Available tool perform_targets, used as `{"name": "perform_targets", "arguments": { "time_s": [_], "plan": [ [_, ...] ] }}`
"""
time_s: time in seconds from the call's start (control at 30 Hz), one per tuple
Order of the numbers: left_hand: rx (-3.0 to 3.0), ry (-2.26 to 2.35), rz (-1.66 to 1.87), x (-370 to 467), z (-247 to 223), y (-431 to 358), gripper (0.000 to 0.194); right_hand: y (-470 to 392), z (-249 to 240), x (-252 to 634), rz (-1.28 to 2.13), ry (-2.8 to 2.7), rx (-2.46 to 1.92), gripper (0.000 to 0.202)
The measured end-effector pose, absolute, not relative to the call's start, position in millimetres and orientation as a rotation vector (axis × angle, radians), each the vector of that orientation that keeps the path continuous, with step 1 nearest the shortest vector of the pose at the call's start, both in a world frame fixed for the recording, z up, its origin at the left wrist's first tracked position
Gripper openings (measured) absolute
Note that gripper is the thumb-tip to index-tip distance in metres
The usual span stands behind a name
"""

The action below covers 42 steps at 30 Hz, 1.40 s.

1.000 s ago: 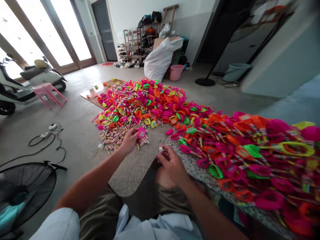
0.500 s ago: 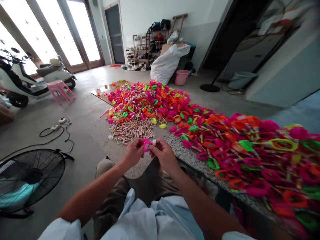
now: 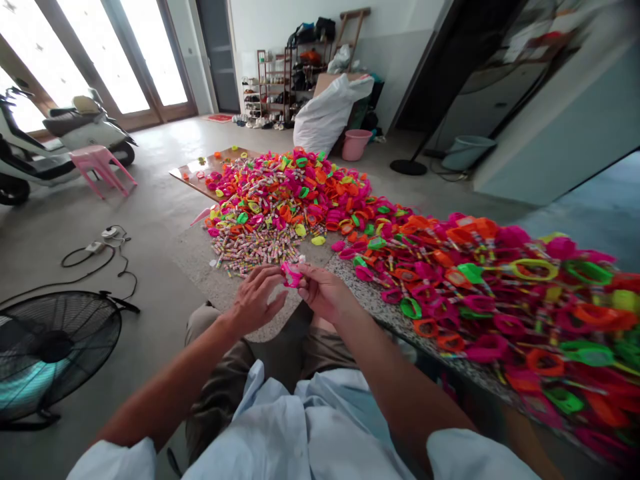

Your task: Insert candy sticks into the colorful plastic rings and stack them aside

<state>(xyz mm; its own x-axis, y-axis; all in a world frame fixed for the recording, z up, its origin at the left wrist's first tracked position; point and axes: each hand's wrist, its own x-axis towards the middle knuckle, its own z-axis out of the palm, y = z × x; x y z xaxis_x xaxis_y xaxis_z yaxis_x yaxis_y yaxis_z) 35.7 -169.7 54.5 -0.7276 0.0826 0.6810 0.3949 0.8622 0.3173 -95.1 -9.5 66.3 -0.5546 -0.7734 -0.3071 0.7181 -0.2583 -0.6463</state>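
My right hand [image 3: 325, 291] pinches a pink plastic toy watch [image 3: 291, 274] between thumb and fingers, above my lap at the near edge of the stone slab. A small white tip shows just above those fingers. To the left, my left hand [image 3: 257, 298] is open, its fingers apart and its fingertips close to the pink toy watch; whether they touch it I cannot tell. Just beyond both hands lies a heap of small printed tubes [image 3: 256, 250]. Behind it rises a pile of pink, orange, green and yellow toy watches [image 3: 320, 193].
More toy watches with tubes [image 3: 480, 293] cover the granite top [image 3: 367, 300] along my right side. A floor fan [image 3: 55, 347] and a cable [image 3: 120, 257] are on the left floor. Farther off stand a pink stool [image 3: 95, 160], a scooter [image 3: 85, 130], a white sack [image 3: 325, 117] and a pink bucket [image 3: 356, 145].
My left hand has let go of the pink toy watch and spread its fingers. My right hand keeps hold of the toy watch, now tilted. The view has shifted slightly.
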Motion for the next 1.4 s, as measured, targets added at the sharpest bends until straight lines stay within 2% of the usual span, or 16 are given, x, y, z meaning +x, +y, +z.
{"name": "perform_targets", "arguments": {
  "time_s": [0.1, 0.17, 0.33, 0.4, 0.53, 0.8, 1.03, 1.2, 1.4],
  "plan": [
    [-0.295, -2.345, -0.685, 32.0, 50.0, -167.9, 0.016, -12.2, 65.1, -94.3, -1.932, 0.974, -0.116, 0.02],
    [-0.125, -2.286, -1.01, 29.8, 47.9, -165.4, 0.008, -12.5, 63.2, -93.1, -1.948, 1.044, -0.166, 0.027],
    [0.303, -1.694, -2.23, 27.0, 51.3, -160.7, 0.033, -5.5, 54.2, -84.9, -1.951, 1.442, -0.452, 0.046],
    [0.361, -1.451, -2.478, 26.3, 53.7, -160.7, 0.039, -2.2, 50.0, -78.8, -1.915, 1.565, -0.572, 0.051],
    [0.456, -1.202, -2.64, 24.7, 55.3, -161.6, 0.041, 0.3, 46.4, -67.5, -1.899, 1.64, -0.677, 0.046],
    [0.437, -1.319, -2.622, 26.8, 56.6, -157.8, 0.047, 0.6, 47.6, -68.1, -1.887, 1.711, -0.752, 0.041],
    [0.333, -1.881, -2.027, 27.3, 43.4, -157.7, 0.04, 6.3, 41.4, -71.3, -1.926, 1.72, -0.776, 0.038],
    [0.308, -2.115, -1.707, 27.7, 40.4, -156.1, 0.029, 8.5, 46.5, -64.3, -1.916, 1.713, -0.802, 0.035],
    [0.252, -2.334, -1.431, 29.0, 53.9, -150.4, 0.033, 8.8, 49.5, -63.6, -1.874, 1.737, -0.775, 0.035]
  ]
}}
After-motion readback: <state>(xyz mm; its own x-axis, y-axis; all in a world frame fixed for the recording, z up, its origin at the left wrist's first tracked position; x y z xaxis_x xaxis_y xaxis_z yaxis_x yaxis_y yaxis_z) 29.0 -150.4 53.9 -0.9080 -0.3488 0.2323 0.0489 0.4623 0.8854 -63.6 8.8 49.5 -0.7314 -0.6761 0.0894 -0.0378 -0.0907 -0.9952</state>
